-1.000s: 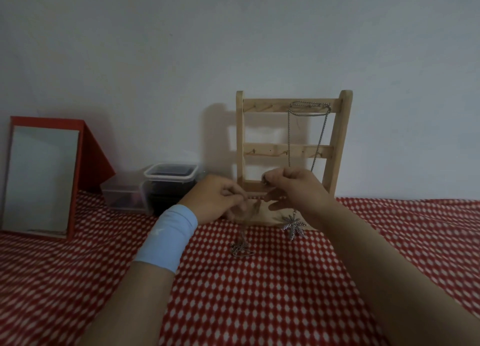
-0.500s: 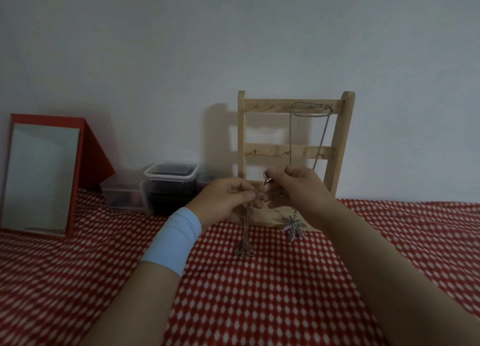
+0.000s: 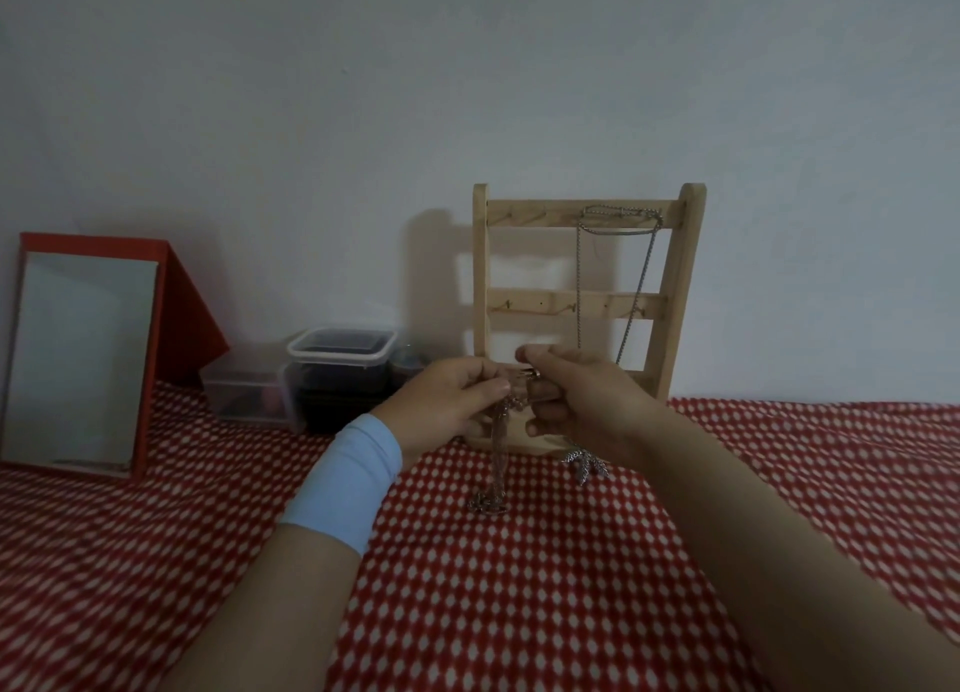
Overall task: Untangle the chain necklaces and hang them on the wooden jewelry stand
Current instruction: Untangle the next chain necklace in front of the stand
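Both hands, left hand [image 3: 451, 400] and right hand [image 3: 576, 400], pinch the chain [image 3: 497, 447], seemingly its clasp, dangling straight down below the stand [image 3: 576, 304].

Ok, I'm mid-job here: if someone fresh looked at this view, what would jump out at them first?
Probably the two hands meeting at centre, the left hand and right hand pinching a tangled chain that dangles to the red checked cloth. Right behind them stands the wooden jewelry stand, with one necklace already hung from its top rail. A red-framed mirror leans at far left.
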Available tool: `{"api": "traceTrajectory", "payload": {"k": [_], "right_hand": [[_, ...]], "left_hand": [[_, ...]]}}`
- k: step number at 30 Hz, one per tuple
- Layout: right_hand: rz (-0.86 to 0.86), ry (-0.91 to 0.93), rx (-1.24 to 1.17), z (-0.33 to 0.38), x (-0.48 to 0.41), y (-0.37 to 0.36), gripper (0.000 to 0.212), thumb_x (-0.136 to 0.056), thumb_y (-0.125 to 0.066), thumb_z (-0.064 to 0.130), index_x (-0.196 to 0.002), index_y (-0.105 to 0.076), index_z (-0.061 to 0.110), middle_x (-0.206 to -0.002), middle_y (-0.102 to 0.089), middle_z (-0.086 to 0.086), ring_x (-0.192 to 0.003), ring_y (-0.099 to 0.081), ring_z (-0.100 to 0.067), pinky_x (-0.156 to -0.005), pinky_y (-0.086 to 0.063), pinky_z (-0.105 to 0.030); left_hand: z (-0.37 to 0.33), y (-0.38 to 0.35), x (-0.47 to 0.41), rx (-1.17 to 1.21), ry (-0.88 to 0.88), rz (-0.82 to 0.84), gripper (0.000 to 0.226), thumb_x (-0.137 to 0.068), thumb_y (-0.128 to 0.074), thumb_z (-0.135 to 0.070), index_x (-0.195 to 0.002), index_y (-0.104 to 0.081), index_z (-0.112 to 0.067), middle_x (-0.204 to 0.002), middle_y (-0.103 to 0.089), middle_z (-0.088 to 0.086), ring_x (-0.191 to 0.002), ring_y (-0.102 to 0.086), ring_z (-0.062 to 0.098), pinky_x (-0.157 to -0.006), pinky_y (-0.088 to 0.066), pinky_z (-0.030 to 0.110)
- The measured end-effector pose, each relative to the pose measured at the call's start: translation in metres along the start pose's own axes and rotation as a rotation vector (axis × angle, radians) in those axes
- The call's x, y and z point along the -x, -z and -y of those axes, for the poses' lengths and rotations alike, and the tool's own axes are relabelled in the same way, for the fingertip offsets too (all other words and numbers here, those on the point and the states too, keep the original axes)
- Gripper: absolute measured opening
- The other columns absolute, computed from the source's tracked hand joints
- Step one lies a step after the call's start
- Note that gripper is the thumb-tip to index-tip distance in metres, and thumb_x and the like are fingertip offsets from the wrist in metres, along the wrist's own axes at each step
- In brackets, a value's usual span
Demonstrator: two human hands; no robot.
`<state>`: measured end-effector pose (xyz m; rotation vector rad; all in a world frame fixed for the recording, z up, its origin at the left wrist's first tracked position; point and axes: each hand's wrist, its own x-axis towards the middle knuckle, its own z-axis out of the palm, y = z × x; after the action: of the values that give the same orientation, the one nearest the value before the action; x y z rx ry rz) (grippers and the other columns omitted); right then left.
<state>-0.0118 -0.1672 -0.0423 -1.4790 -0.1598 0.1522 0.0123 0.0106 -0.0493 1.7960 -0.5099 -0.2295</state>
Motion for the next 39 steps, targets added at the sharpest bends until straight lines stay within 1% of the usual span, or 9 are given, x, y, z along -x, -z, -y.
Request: {"api": "traceTrajectory", "payload": {"k": [4, 9, 12, 16, 23, 28, 33, 35, 39], "right_hand": [[0.042, 0.022, 0.218, -0.001, 0.001, 0.001, 0.034, -0.104, -0.056, 0.036, -0.116, -0.067, 0.006, -0.056, -0.037, 0.01, -0.049, -0.034, -0.007, -0.057, -0.042, -0.027], [0.09, 0.013, 0.285, 0.004, 0.002, 0.015, 0.022, -0.098, -0.065, 0.017, -0.119, -0.069, 0.009, -0.076, -0.066, 0.006, -0.051, -0.043, -0.006, -0.08, -0.055, -0.038], [0.03, 0.05, 0.248, 0.002, 0.0, 0.012, 0.021, -0.093, -0.073, 0.023, -0.107, -0.065, 0.01, -0.069, -0.064, 0.007, -0.055, -0.048, -0.01, -0.069, -0.055, -0.034], [0.01, 0.114, 0.408, 0.0, 0.001, 0.005, 0.023, -0.083, -0.083, 0.021, -0.095, -0.073, 0.003, -0.079, -0.071, -0.011, -0.063, -0.061, -0.017, -0.063, -0.057, -0.031], [0.0, 0.079, 0.43, 0.0, 0.003, 0.011, 0.007, -0.087, -0.078, 0.014, -0.091, -0.08, 0.009, -0.077, -0.076, -0.001, -0.065, -0.066, -0.014, -0.072, -0.06, -0.035], [0.004, -0.012, 0.566, -0.003, 0.001, 0.006, 0.034, -0.101, -0.059, 0.038, -0.105, -0.074, 0.008, -0.092, -0.077, -0.008, -0.075, -0.073, -0.019, -0.072, -0.063, -0.034], [0.024, -0.046, 0.353, -0.008, -0.001, 0.003, 0.038, -0.107, -0.044, 0.032, -0.099, -0.069, 0.004, -0.081, -0.072, -0.008, -0.073, -0.069, -0.021, -0.075, -0.06, -0.036], [0.001, -0.03, 0.271, -0.01, -0.005, 0.004, 0.043, -0.108, -0.041, 0.034, -0.094, -0.068, 0.003, -0.081, -0.07, -0.01, -0.077, -0.068, -0.024, -0.083, -0.058, -0.042], [0.017, -0.012, 0.159, -0.009, -0.004, 0.004, 0.039, -0.106, -0.048, 0.039, -0.082, -0.059, 0.01, -0.07, -0.061, -0.004, -0.068, -0.06, -0.023, -0.08, -0.054, -0.044]], "left_hand": [[0.0, -0.003, -0.001, 0.011, 0.002, -0.016, 0.02, -0.1, -0.05, -0.026, -0.104, -0.068, -0.019, -0.094, -0.073, 0.001, -0.093, -0.068, 0.019, -0.098, -0.05, 0.048], [-0.001, 0.008, 0.0, 0.034, -0.026, -0.106, 0.018, -0.099, -0.051, -0.022, -0.094, -0.067, -0.016, -0.097, -0.073, 0.013, -0.098, -0.069, 0.031, -0.098, -0.05, 0.051], [-0.002, 0.009, 0.0, 0.022, -0.022, -0.1, 0.015, -0.097, -0.056, -0.021, -0.094, -0.07, -0.015, -0.098, -0.073, 0.014, -0.098, -0.069, 0.031, -0.095, -0.052, 0.051], [0.0, 0.003, -0.002, 0.029, 0.0, -0.119, 0.012, -0.094, -0.062, -0.02, -0.094, -0.071, -0.014, -0.091, -0.075, 0.008, -0.092, -0.071, 0.025, -0.091, -0.056, 0.047], [0.001, 0.008, 0.003, 0.085, 0.045, -0.033, 0.018, -0.083, -0.072, -0.005, -0.099, -0.068, -0.012, -0.084, -0.074, 0.004, -0.082, -0.07, 0.018, -0.081, -0.057, 0.036], [0.0, 0.014, 0.004, -0.155, -0.003, -0.016, 0.01, -0.088, -0.07, -0.017, -0.096, -0.071, -0.022, -0.084, -0.075, -0.005, -0.076, -0.069, 0.006, -0.071, -0.052, 0.022], [-0.004, 0.013, 0.008, -0.274, 0.069, 0.128, 0.012, -0.092, -0.064, -0.015, -0.104, -0.066, -0.018, -0.089, -0.073, -0.003, -0.069, -0.066, -0.003, -0.064, -0.05, 0.011], [-0.003, 0.015, 0.009, -0.412, 0.106, 0.178, 0.008, -0.093, -0.063, -0.022, -0.098, -0.068, -0.026, -0.087, -0.074, -0.009, -0.078, -0.067, 0.003, -0.074, -0.051, 0.013], [-0.003, 0.019, 0.01, -0.495, 0.137, 0.174, 0.016, -0.097, -0.055, -0.032, -0.09, -0.069, -0.034, -0.088, -0.072, -0.012, -0.081, -0.062, 0.006, -0.08, -0.048, 0.019]]}}
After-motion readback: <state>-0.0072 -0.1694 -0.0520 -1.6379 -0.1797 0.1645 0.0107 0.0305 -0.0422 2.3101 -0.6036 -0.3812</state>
